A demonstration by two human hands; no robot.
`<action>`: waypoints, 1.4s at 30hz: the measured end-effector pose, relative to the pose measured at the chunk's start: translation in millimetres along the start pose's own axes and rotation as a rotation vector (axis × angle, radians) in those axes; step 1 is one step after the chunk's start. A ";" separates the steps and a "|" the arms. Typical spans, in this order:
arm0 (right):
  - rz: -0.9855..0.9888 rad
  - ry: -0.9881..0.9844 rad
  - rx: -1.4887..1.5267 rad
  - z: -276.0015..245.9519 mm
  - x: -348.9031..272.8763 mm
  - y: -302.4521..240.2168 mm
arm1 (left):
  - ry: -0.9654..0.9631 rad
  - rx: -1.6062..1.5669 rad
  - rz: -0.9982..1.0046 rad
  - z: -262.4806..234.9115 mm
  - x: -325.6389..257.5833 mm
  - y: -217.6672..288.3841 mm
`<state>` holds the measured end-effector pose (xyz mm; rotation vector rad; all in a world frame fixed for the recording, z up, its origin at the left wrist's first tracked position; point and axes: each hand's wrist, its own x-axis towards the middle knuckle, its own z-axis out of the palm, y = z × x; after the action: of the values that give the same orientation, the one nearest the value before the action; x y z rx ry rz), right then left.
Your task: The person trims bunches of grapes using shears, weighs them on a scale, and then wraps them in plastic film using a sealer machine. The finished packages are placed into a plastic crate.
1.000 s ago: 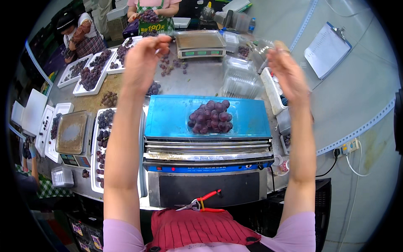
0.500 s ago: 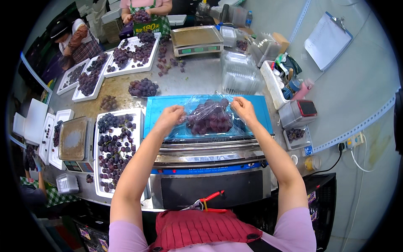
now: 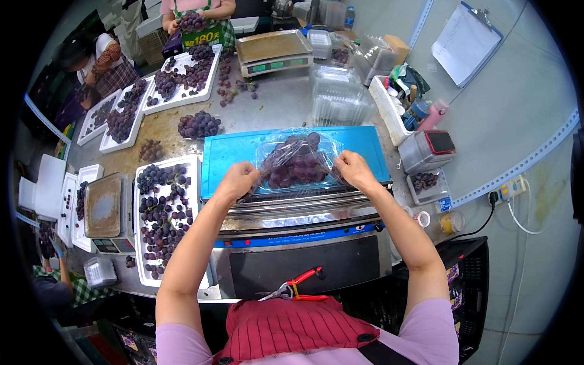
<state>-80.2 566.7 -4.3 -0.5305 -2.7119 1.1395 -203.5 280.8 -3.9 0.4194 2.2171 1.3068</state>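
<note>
A clear tray of dark red grapes (image 3: 295,163) sits on the blue top of the film-wrapping machine (image 3: 237,146). Transparent plastic film (image 3: 325,146) covers the grapes, shiny and wrinkled. My left hand (image 3: 239,180) pinches the film at the tray's left near corner. On the other side, my right hand (image 3: 354,170) has its fingers closed on the film's right edge. Metal rollers (image 3: 292,213) run along the machine just in front of the tray. Red-handled pruning shears (image 3: 298,287) lie at the machine's near edge, close to my apron.
Left of the machine is a white tray of loose grapes (image 3: 143,231), with a scale (image 3: 103,207) beyond it. Stacked clear boxes (image 3: 340,103) and another scale (image 3: 274,52) stand at the back. A co-worker (image 3: 201,24) holds grapes across the table. Right: a white bin (image 3: 389,115).
Both my hands have come nearer to me and lower, drawing the film down over the tray's sides. The whole view has shifted slightly.
</note>
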 end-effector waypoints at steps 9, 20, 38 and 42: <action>0.395 -0.153 0.879 4.4 -15.8 -8.5 | 0.007 -0.361 -0.006 8.6 -28.7 12.5; 0.420 -0.166 0.983 -32.2 -157.5 -53.4 | -0.082 -0.538 0.032 18.7 -159.1 19.6; 0.334 -0.194 0.716 27.2 -321.1 -27.9 | -0.250 -0.737 -0.378 36.6 -266.1 -49.3; 0.298 -0.245 0.836 22.5 -310.5 -35.5 | -0.127 -0.620 -0.176 31.7 -264.1 -72.3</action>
<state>191.8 411.4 4.3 -0.6780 -2.0415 2.3497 29.6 133.7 -4.9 0.0659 1.5907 1.7151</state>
